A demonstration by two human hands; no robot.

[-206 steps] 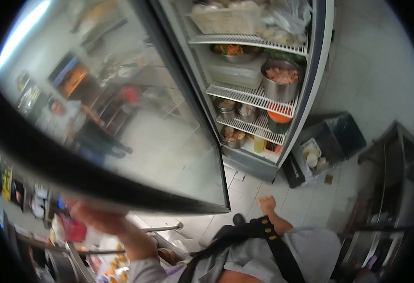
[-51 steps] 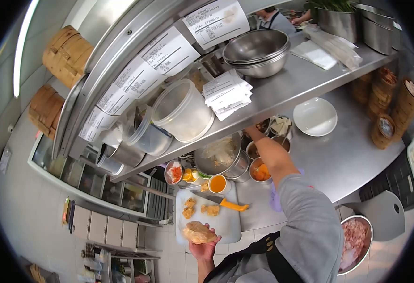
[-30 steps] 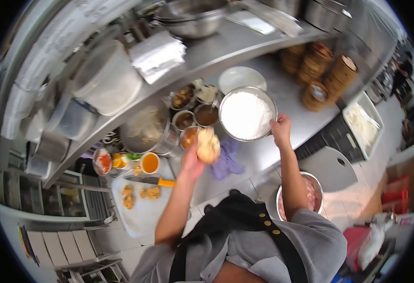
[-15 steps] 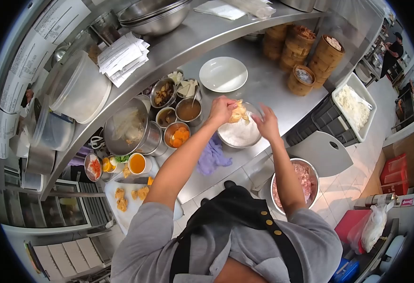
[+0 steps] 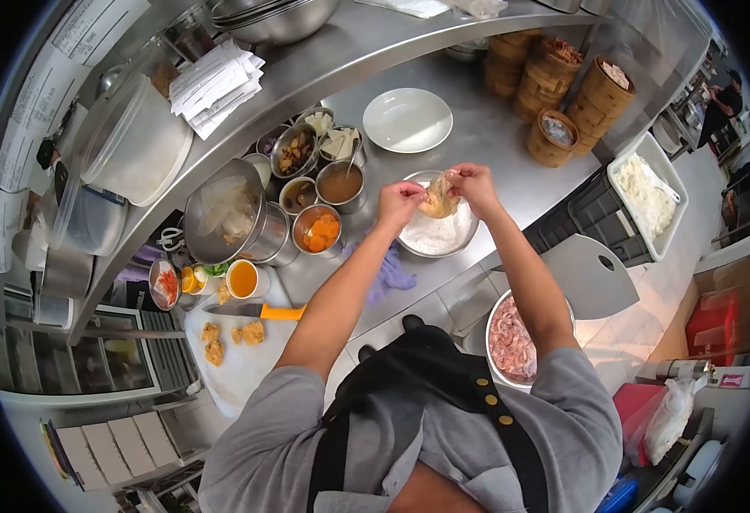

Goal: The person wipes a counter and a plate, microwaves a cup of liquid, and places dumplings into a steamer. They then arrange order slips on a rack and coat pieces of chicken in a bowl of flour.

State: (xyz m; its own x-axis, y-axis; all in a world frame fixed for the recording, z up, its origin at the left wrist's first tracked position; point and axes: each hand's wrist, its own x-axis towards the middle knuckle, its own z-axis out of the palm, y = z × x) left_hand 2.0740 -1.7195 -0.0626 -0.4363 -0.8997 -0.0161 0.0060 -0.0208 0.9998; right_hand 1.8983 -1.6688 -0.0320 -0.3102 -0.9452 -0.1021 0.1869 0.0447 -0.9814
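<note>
Left hand [image 5: 399, 205] and right hand [image 5: 475, 181] both pinch the wrapped lump [image 5: 437, 199] above the flour bowl [image 5: 431, 241]. Wrap seemingly not off yet; nothing floured.

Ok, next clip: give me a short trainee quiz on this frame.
1. True or false: the left hand and right hand both hold the food piece above the flour bowl.
2. The orange-handled knife lies on: A) the cutting board; B) a stove burner; C) a sink.
3. What fills the metal bowl below the counter's edge, on the person's right?
Key: 1 true; 2 A; 3 pink raw meat.
</note>
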